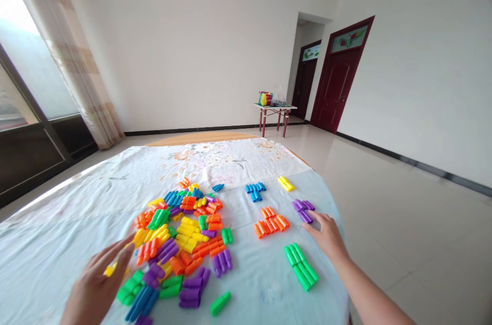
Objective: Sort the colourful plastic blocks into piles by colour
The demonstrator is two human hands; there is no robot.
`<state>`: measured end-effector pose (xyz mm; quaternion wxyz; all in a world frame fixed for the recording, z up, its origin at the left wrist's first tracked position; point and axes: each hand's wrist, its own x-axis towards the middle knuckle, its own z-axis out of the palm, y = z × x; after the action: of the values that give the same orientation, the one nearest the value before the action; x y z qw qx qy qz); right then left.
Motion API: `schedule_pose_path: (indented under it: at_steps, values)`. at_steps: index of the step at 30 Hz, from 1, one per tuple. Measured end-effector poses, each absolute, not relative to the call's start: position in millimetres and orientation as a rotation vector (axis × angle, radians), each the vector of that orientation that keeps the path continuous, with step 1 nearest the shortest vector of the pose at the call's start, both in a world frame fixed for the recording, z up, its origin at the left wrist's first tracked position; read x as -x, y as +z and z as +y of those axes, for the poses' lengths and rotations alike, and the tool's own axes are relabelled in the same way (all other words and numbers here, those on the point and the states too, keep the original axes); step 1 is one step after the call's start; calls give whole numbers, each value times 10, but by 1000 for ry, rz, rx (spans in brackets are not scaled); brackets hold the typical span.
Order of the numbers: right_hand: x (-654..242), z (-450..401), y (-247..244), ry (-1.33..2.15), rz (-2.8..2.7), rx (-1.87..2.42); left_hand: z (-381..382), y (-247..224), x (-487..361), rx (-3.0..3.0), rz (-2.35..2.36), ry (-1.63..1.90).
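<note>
My right hand [326, 235] is at the table's right side, thumb and forefinger on either side of the near end of a purple block cluster [303, 209]. My left hand [100, 276] reaches over the left edge of a mixed pile of bullet-shaped plastic blocks, its fingers stretched and the thumb apart. A yellow block [110, 269] shows partly behind that hand. Beside its fingertips lie orange blocks [147, 251] and yellow blocks [154, 234]. Near the right hand are joined green blocks [302, 266], an orange cluster [271, 223], a blue cluster [255, 190] and yellow blocks [286, 183].
A pale flowered cloth [253, 284] covers the round table. One loose green block [220, 303] lies near the front, and a blue block [218, 187] behind the pile. Across the tiled floor stands a small table [274, 106] with bags, near a dark red door [338, 79].
</note>
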<state>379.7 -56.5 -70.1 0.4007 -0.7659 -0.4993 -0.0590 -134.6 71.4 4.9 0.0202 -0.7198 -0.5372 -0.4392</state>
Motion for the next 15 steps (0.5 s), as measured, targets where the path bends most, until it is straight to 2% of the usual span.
schedule_pose_path:
  at_steps: [4, 8, 15]
  values:
    - [-3423, -669, -396, -113, -1306, 1735, 347, 75, 795, 2665, -1505, -1259]
    - [-2664, -783, -159, 83, -1470, 1519, -14, 76, 322, 2969, -1413, -1028]
    - [-1761, -831, -377, 382, -1733, 1312, -43, 67, -6, 3085, -1454, -695]
